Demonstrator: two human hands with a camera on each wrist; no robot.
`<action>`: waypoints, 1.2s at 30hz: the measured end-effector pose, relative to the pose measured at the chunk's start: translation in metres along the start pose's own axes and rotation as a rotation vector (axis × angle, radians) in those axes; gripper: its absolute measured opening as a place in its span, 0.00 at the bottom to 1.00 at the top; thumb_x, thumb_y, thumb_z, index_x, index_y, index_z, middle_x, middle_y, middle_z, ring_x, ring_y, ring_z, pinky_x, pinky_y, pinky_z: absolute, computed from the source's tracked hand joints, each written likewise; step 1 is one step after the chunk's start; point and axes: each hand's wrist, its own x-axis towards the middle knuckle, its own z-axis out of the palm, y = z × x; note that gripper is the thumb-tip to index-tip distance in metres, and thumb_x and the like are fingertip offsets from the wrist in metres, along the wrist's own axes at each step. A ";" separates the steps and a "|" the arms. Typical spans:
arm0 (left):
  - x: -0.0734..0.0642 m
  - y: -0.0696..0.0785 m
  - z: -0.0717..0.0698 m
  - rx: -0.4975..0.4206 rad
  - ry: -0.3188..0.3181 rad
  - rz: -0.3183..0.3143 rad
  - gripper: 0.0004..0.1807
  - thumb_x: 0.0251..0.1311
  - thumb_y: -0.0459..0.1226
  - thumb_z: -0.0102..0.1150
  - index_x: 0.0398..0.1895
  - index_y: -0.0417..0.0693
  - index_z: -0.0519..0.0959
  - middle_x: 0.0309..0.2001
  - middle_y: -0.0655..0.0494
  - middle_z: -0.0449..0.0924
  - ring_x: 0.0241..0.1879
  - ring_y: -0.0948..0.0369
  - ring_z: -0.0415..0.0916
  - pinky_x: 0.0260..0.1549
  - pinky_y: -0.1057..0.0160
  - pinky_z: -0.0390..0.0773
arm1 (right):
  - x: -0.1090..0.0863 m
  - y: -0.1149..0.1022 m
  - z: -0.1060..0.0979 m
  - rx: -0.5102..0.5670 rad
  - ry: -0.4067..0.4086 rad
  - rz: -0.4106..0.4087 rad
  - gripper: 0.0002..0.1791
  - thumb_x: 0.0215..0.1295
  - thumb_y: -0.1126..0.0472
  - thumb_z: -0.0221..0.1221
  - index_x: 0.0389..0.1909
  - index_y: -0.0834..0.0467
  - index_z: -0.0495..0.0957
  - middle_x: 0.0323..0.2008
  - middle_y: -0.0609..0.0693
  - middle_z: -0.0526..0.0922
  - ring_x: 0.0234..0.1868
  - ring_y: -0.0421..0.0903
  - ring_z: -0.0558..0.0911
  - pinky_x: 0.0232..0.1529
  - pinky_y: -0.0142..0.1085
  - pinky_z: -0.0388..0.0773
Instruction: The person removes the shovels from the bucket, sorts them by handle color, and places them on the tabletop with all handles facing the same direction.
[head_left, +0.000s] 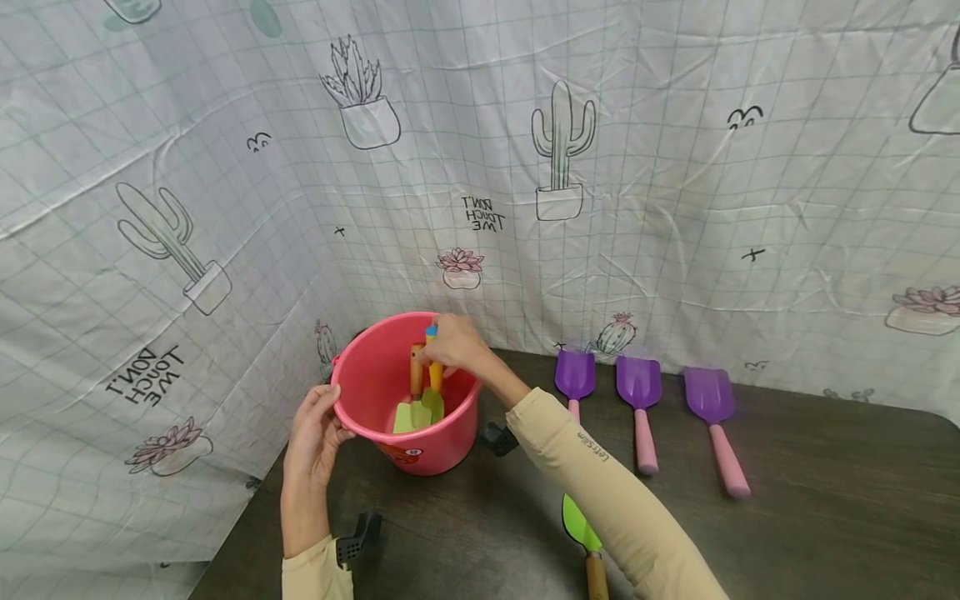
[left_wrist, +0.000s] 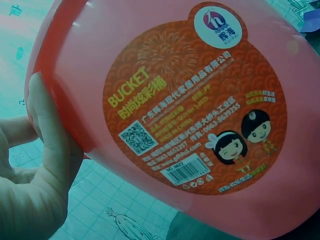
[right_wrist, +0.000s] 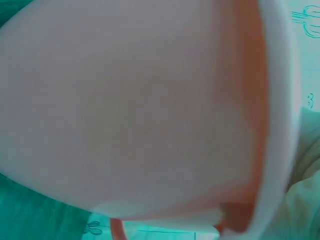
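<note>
A pink bucket (head_left: 442, 450) stands on the dark table, its label (left_wrist: 195, 100) showing in the left wrist view. My left hand (head_left: 313, 429) grips the bucket's left rim. Over the right rim reaches my right hand (head_left: 457, 343), its fingers around the yellow handle of a small green hand trowel (head_left: 432, 402) with a blue handle end. Beside it in the bucket is another hand trowel (head_left: 411, 417), with a wooden handle and pale green blade. The right wrist view is mostly filled by the bucket's blurred outer wall (right_wrist: 150, 100).
Three purple shovels with pink handles lie in a row to the right: a left one (head_left: 575, 375), a middle one (head_left: 639, 383) and a right one (head_left: 709, 394). A green trowel (head_left: 581, 525) lies partly under my right forearm. Patterned cloth (head_left: 487, 150) hangs behind.
</note>
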 end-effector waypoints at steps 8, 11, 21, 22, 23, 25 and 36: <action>0.000 0.001 0.000 0.003 0.009 -0.010 0.06 0.80 0.35 0.49 0.45 0.41 0.70 0.33 0.51 0.79 0.23 0.64 0.81 0.21 0.71 0.83 | -0.006 -0.007 -0.015 -0.051 0.005 -0.026 0.16 0.58 0.65 0.72 0.26 0.61 0.71 0.15 0.47 0.74 0.28 0.53 0.88 0.29 0.36 0.87; 0.000 0.001 0.000 0.006 0.016 -0.009 0.05 0.80 0.36 0.49 0.44 0.42 0.70 0.34 0.51 0.80 0.23 0.64 0.82 0.21 0.71 0.83 | -0.009 -0.009 -0.022 -0.096 0.008 -0.035 0.13 0.58 0.65 0.71 0.25 0.61 0.74 0.19 0.50 0.83 0.26 0.51 0.88 0.26 0.32 0.85; 0.001 0.001 0.000 0.004 0.010 -0.001 0.05 0.80 0.35 0.48 0.44 0.42 0.70 0.33 0.51 0.79 0.23 0.64 0.82 0.21 0.71 0.83 | -0.019 -0.006 -0.043 -0.016 -0.021 -0.051 0.17 0.57 0.68 0.65 0.26 0.57 0.64 0.17 0.45 0.65 0.26 0.51 0.85 0.31 0.36 0.87; 0.001 0.001 0.001 0.004 0.012 -0.002 0.05 0.80 0.35 0.48 0.44 0.42 0.70 0.33 0.51 0.79 0.23 0.64 0.82 0.21 0.71 0.83 | -0.020 -0.005 -0.045 -0.003 -0.019 -0.051 0.17 0.57 0.68 0.65 0.26 0.57 0.63 0.17 0.45 0.62 0.26 0.50 0.84 0.32 0.36 0.87; 0.001 0.001 0.001 0.004 0.013 -0.001 0.05 0.80 0.35 0.47 0.43 0.43 0.70 0.33 0.52 0.79 0.22 0.64 0.82 0.21 0.71 0.83 | -0.021 -0.004 -0.046 0.009 -0.015 -0.054 0.17 0.57 0.69 0.65 0.26 0.57 0.63 0.17 0.45 0.61 0.25 0.50 0.83 0.32 0.37 0.87; 0.001 0.001 0.001 0.001 0.015 -0.001 0.05 0.81 0.34 0.47 0.43 0.43 0.71 0.32 0.52 0.79 0.22 0.64 0.81 0.20 0.71 0.83 | -0.023 -0.004 -0.049 0.027 -0.010 -0.053 0.16 0.57 0.68 0.65 0.28 0.58 0.64 0.18 0.46 0.62 0.26 0.50 0.82 0.34 0.38 0.88; 0.000 0.001 0.002 -0.003 0.027 -0.013 0.05 0.80 0.34 0.47 0.43 0.42 0.70 0.32 0.51 0.79 0.21 0.64 0.81 0.20 0.71 0.83 | -0.037 -0.003 -0.061 0.061 0.068 -0.078 0.12 0.59 0.67 0.65 0.31 0.61 0.68 0.20 0.49 0.68 0.28 0.53 0.88 0.31 0.40 0.89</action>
